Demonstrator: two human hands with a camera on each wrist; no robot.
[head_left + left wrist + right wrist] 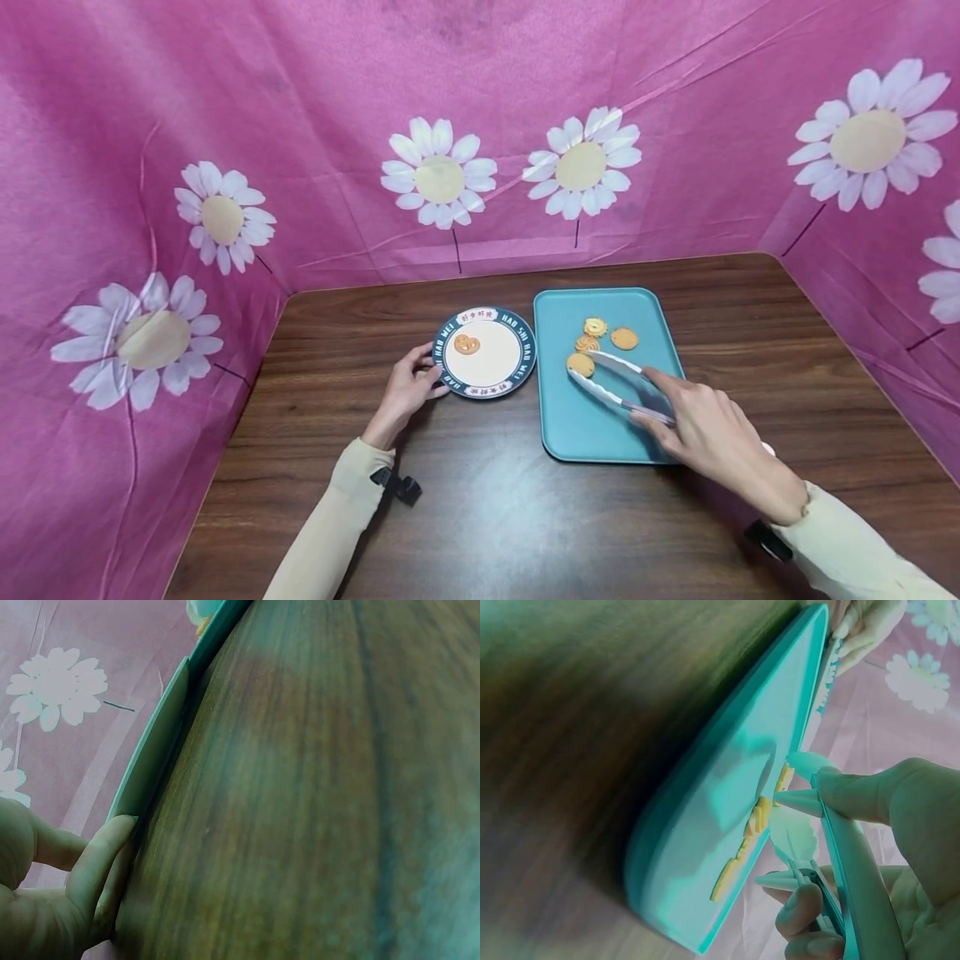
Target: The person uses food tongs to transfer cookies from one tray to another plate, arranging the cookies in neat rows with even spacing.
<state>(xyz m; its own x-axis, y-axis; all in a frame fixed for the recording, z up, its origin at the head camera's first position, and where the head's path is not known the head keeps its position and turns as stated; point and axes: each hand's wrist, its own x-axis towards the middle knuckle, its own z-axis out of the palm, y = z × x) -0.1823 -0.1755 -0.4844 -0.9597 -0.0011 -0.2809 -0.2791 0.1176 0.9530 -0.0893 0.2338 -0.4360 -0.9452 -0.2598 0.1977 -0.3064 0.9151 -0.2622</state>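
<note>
My left hand (409,385) grips the left rim of a round plate (495,375), white with a dark blue lettered border. On the plate lies a pretzel-shaped cookie (467,344). My right hand (708,425) holds a pair of tongs (617,402) over a teal tray (600,437). The tongs' arms are spread, their tips at either side of a round cookie (580,363). Just behind it are a swirled cookie (587,343) and a flower-edged cookie (596,326). Another round cookie (624,337) lies to their right. In the right wrist view, fingers and thumb wrap the tongs (862,900).
The plate and tray stand side by side on a dark wooden table (465,500). A pink cloth (330,125) with white daisies hangs behind the table and along its sides. Dark wrist cameras (405,487) sit on both sleeves.
</note>
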